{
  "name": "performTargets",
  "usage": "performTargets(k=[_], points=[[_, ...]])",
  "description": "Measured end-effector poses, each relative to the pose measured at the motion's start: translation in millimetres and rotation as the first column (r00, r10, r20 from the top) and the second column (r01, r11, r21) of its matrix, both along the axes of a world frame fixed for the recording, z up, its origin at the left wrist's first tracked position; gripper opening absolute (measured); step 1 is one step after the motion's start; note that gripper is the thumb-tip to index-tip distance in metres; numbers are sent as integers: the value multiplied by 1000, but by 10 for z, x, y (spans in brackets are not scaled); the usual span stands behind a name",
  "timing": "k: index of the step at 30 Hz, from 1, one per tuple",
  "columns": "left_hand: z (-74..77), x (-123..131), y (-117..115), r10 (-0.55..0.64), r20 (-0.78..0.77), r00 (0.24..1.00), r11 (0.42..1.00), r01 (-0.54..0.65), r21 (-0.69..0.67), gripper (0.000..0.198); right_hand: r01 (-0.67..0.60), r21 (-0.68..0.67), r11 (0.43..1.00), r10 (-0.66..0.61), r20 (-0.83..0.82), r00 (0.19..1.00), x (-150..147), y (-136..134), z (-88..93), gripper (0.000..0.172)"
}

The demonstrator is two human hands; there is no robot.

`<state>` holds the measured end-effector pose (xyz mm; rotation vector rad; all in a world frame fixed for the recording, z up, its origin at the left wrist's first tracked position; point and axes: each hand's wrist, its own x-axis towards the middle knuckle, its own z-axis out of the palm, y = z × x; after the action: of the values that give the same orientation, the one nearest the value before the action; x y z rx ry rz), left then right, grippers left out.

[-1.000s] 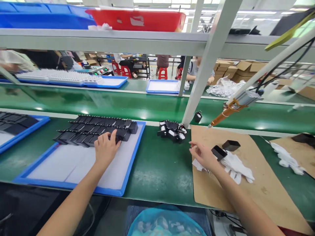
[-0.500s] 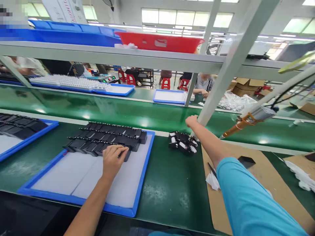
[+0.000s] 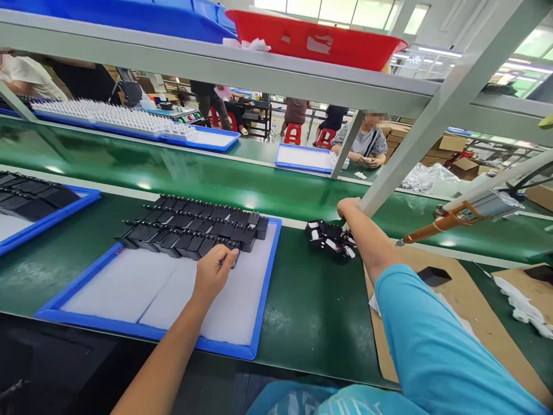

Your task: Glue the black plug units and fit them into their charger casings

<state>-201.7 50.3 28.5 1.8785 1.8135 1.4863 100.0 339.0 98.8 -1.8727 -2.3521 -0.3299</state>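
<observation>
My left hand (image 3: pixel 213 272) is closed, its fingertips pinched beside the black plastic housing at the right end of the front row. Whatever is between those fingers is too small or hidden to name. Rows of black plastic housings (image 3: pixel 196 226) with small pegs along their tops stand in a blue-rimmed tray (image 3: pixel 259 323) with a white lining. My right hand (image 3: pixel 349 207) reaches far forward beside the grey post, its fingers curled downward and mostly hidden. Just below it lies a cluster of small black parts with white patches (image 3: pixel 330 238) on the green table.
Another blue tray (image 3: pixel 88 199) of black housings stands at left. A brown cardboard sheet (image 3: pixel 479 305) carries a black piece (image 3: pixel 434 276) at right. An orange-bodied electric screwdriver (image 3: pixel 444 223) hangs above it. A slanting grey post (image 3: pixel 415 129) and shelf cross ahead; a co-worker (image 3: pixel 365 144) sits beyond.
The view has tilted down and shifted. My left hand's fingers have curled closer together near the end housing. My right hand stays by the post, with its fingers turned further down.
</observation>
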Motion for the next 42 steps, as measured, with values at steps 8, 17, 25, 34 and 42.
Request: performTargets(k=[8, 17, 25, 34, 42], points=[[-109, 34, 16, -96, 63, 993, 982, 105, -157, 25, -142, -95, 985, 157, 168, 973, -213, -720, 667, 37], [-101, 22, 42, -25, -201, 979, 978, -18, -209, 31, -570, -401, 717, 655, 109, 748, -708, -2054, 189, 21], [-106, 11, 11, 79, -359, 930, 995, -94, -26, 32, -613, -255, 748, 627, -30, 778, -313, -2375, 27, 42], [-70, 105, 7, 105, -448, 888, 970, 7, 241, 33, 11, -392, 920, -64, -121, 991, 1598, -2595, -507, 17], [-76, 116, 32, 221, -445, 868, 956, -102, 276, 33, -104, -418, 902, -113, -461, 880, 1952, -2784, -918, 28]])
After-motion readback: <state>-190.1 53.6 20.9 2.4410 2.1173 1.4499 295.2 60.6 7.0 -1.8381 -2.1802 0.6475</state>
